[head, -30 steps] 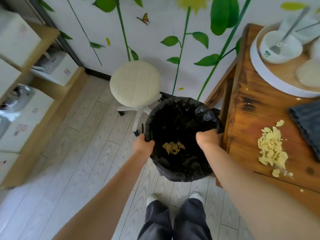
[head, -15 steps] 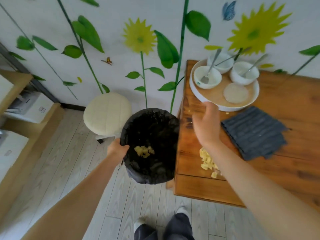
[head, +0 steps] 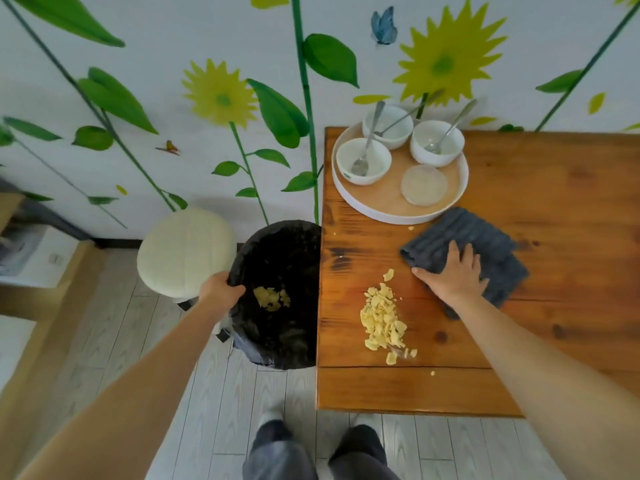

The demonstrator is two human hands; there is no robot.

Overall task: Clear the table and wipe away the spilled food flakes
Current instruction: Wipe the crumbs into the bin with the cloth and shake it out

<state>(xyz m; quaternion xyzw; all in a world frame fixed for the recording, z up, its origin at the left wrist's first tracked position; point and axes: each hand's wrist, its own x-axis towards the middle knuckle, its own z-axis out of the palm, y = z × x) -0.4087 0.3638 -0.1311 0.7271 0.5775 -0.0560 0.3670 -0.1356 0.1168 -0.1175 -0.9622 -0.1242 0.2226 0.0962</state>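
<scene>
A heap of yellow food flakes (head: 382,318) lies near the left edge of the wooden table (head: 554,306). Right of the heap lies a folded dark grey cloth (head: 485,237). My right hand (head: 453,275) rests flat on the cloth's near left part with its fingers spread. A bin lined with a black bag (head: 280,327) stands against the table's left side, with some flakes (head: 272,297) inside. My left hand (head: 220,292) grips the bag's left rim.
A round white tray (head: 353,192) at the table's far left corner carries three white bowls with spoons and a small clear lid. A cream padded stool (head: 185,251) stands left of the bin. Shelves with boxes line the far left. My feet are below the table's near edge.
My right hand let go of the bag's rim, crossed over the table and now rests on the grey cloth. The left hand kept its grip on the bag. My view turned right.
</scene>
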